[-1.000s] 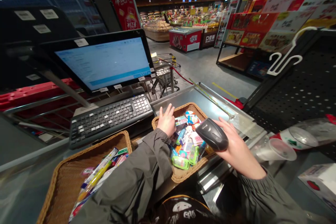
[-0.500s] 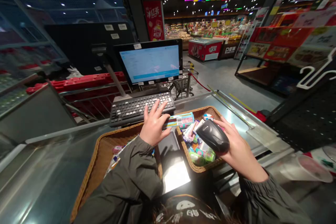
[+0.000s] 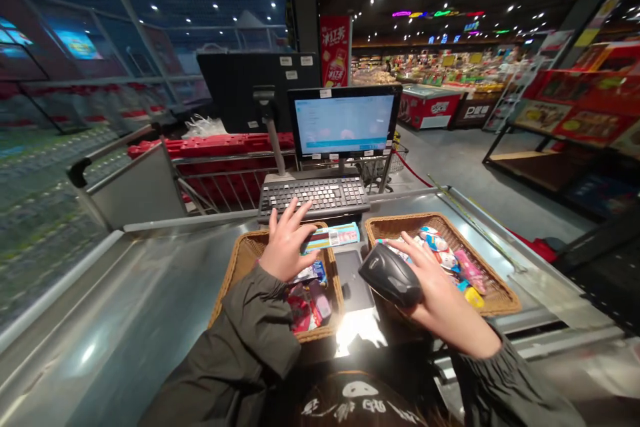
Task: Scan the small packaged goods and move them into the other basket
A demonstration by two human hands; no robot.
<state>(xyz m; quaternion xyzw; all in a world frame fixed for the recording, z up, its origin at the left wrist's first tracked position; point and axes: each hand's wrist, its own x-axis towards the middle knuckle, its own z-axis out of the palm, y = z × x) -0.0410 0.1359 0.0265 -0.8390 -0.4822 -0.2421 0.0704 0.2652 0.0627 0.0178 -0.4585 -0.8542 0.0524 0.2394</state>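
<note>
My left hand (image 3: 287,243) pinches the left end of a flat light-blue packet with a barcode (image 3: 343,235) between thumb and forefinger. Its other fingers are spread towards the keyboard (image 3: 315,197). Wrapped round a black handheld barcode scanner (image 3: 390,277), my right hand (image 3: 437,287) holds the scanner's head pointing left. Below the left hand is a wicker basket (image 3: 226,287) with small packaged goods, partly hidden by my sleeve. A second wicker basket (image 3: 500,267) lies under the right hand, holding several bright packets (image 3: 470,273). Between the baskets is a flat grey panel (image 3: 354,273).
Behind the keyboard stands a lit monitor (image 3: 345,123), with a second screen (image 3: 250,90) turned away on its left. The metal counter (image 3: 165,300) stretches out to the left. Stacked red boxes (image 3: 590,107) stand on a rack at the far right.
The view has turned left, so counter and screens appear farther right. Both hands have moved left over the counter, carrying the packet and the scanner. The scanner is now near the right basket's left rim.
</note>
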